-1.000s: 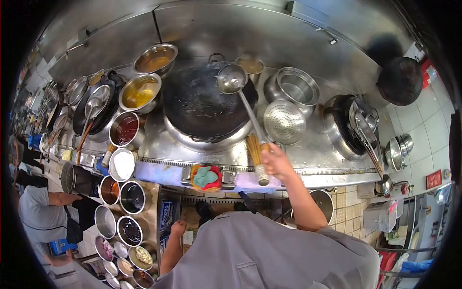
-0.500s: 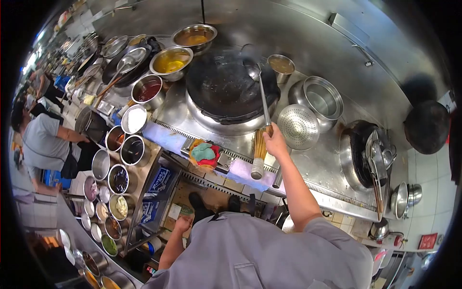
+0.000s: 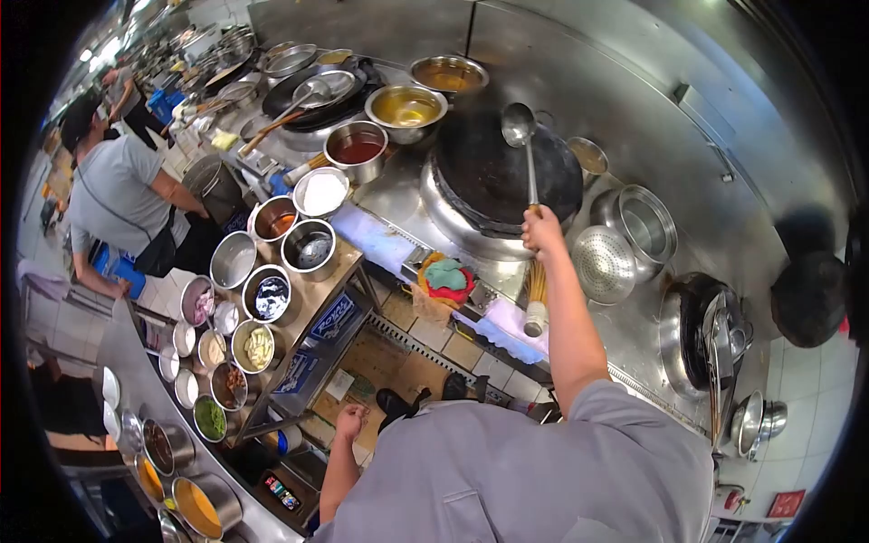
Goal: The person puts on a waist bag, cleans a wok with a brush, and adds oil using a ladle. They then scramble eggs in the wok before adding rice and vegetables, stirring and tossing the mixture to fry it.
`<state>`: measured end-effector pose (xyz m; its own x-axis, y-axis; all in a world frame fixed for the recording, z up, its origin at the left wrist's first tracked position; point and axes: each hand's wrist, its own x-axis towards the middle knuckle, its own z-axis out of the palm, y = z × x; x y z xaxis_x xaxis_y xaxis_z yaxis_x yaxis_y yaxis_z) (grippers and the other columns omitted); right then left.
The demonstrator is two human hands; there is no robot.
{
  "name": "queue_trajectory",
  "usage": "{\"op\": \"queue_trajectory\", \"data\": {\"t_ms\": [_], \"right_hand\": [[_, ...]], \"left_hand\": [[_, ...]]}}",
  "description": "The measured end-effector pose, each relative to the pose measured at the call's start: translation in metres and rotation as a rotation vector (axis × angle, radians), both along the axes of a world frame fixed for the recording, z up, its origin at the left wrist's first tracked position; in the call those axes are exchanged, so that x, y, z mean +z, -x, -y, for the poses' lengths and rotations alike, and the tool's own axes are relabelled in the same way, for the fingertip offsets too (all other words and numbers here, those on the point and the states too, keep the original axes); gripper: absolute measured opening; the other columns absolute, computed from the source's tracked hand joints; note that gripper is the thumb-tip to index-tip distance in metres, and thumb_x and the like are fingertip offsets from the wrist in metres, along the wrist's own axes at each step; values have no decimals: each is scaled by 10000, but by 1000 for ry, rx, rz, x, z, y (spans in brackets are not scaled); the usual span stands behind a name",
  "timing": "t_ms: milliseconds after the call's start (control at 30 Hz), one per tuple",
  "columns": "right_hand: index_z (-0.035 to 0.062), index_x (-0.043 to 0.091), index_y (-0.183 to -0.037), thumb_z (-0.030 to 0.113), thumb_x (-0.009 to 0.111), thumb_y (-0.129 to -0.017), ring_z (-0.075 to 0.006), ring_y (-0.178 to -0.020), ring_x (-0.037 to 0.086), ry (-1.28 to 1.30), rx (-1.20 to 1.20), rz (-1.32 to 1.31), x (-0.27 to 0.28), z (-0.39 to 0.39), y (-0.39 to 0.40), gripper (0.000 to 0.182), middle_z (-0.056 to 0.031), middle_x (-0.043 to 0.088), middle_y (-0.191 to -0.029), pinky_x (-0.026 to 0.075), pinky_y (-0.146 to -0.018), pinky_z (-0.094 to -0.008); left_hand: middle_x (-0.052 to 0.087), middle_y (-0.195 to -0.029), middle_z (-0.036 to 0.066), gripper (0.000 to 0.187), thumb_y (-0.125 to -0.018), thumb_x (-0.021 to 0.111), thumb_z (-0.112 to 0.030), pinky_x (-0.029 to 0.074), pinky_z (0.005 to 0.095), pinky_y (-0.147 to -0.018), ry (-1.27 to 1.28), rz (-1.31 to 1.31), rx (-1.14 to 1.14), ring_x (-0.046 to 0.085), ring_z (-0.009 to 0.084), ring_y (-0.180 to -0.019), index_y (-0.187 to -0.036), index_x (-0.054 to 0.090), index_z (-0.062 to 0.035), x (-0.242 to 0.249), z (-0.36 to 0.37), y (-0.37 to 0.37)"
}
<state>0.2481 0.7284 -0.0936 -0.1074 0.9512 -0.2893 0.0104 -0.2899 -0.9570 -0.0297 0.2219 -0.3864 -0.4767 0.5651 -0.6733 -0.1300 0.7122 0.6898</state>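
Since the earlier frame, the long-handled steel ladle (image 3: 525,149) has swung up, so its bowl now sits over the far rim of the big black round wok (image 3: 505,172), and the whole view has turned toward the left side of the kitchen. The right hand (image 3: 541,231) grips the end of the ladle handle with fingers closed around it, arm stretched forward over the steel counter (image 3: 634,317). Just below this hand lies a bamboo brush (image 3: 537,294) on a pale cloth, and beside it a perforated steel strainer (image 3: 604,264). The left hand (image 3: 349,422) hangs low by the body, curled into a loose fist and holding nothing. Left of the wok stand a steel bowl of yellow oil (image 3: 405,107) and a steel pot of red sauce (image 3: 356,147), near a bowl of white powder (image 3: 321,192). A person in a grey shirt (image 3: 118,195) works at the far left.
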Motion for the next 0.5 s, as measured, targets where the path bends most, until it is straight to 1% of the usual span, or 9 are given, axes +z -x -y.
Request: {"op": "queue_trajectory", "data": {"t_ms": [167, 233, 300, 333, 367, 400, 433, 467, 500], "right_hand": [[117, 494, -1008, 150, 552, -953, -105, -457, 447, -71, 46, 184, 15, 1, 18, 86, -13, 481, -644, 356, -374, -261], [122, 496, -989, 154, 571, -947, -91, -459, 445, 26, 67, -196, 1, 0, 19, 92, -5, 478, -638, 346, -372, -247], [124, 502, -989, 160, 584, -949, -69, -458, 405, 61, 61, -195, 13, 3, 31, 98, 7, 469, -637, 313, -371, -220], [116, 509, -984, 154, 601, -939, -66, -452, 398, -97, 96, 84, 7, 3, 42, 110, 11, 468, -636, 311, -371, -221], [103, 518, -994, 135, 612, -929, -73, -461, 417, -159, 97, 195, 3, 0, 49, 119, 6, 483, -652, 320, -370, -229], [86, 535, -1028, 156, 587, -941, -82, -510, 469, -104, 160, 59, 6, 3, 50, 123, -2, 514, -696, 344, -388, -236], [71, 549, -1081, 200, 559, -956, -85, -541, 479, 88, 356, -266, -22, -37, 33, 180, -1, 514, -721, 362, -420, -221], [82, 590, -1146, 137, 507, -964, -87, -609, 500, -2, -118, -58, 30, 36, 82, 207, -3, 520, -781, 359, -421, -211], [46, 539, -1211, 110, 449, -998, -73, -512, 398, 42, 59, -462, 21, 35, 70, 240, 6, 438, -708, 329, -422, -206]], "left_hand": [[677, -856, 111, 248, -930, 610, -205, 518, 304, -631, 56, 6, 134, 643, 176, -703, -1012, 626, 28, -59, 79, 10], [673, -839, 119, 292, -939, 582, -248, 515, 306, -613, 46, 67, 314, 637, 171, -668, -979, 626, 38, -42, 93, 0], [691, -935, 139, 319, -932, 522, -270, 535, 379, -699, 115, 95, 195, 664, 230, -763, -1044, 634, 7, -69, 151, -11], [675, -1092, 161, 359, -895, 487, -276, 515, 449, -843, 308, -186, -429, 657, 296, -962, -1150, 645, -80, -88, 172, -9], [629, -1206, 167, 404, -881, 464, -283, 465, 478, -948, 420, -155, -416, 596, 329, -1125, -1228, 632, -163, -34, 160, -14], [681, -887, 219, 422, -929, 459, -368, 515, 464, -763, 382, -331, -459, 657, 340, -845, -935, 699, -22, -111, 201, -12], [622, -1196, 202, 450, -919, 414, -396, 464, 470, -949, 569, -218, -358, 590, 366, -1117, -1172, 655, -114, -28, 164, -17], [621, -1182, 210, 439, -927, 408, -395, 468, 473, -924, 493, -398, -536, 587, 385, -1098, -1115, 671, -98, -41, 173, -15], [615, -1174, 224, 419, -936, 396, -364, 474, 474, -894, 460, -365, -301, 588, 390, -1075, -1083, 674, -88, -9, 167, -18]]}}
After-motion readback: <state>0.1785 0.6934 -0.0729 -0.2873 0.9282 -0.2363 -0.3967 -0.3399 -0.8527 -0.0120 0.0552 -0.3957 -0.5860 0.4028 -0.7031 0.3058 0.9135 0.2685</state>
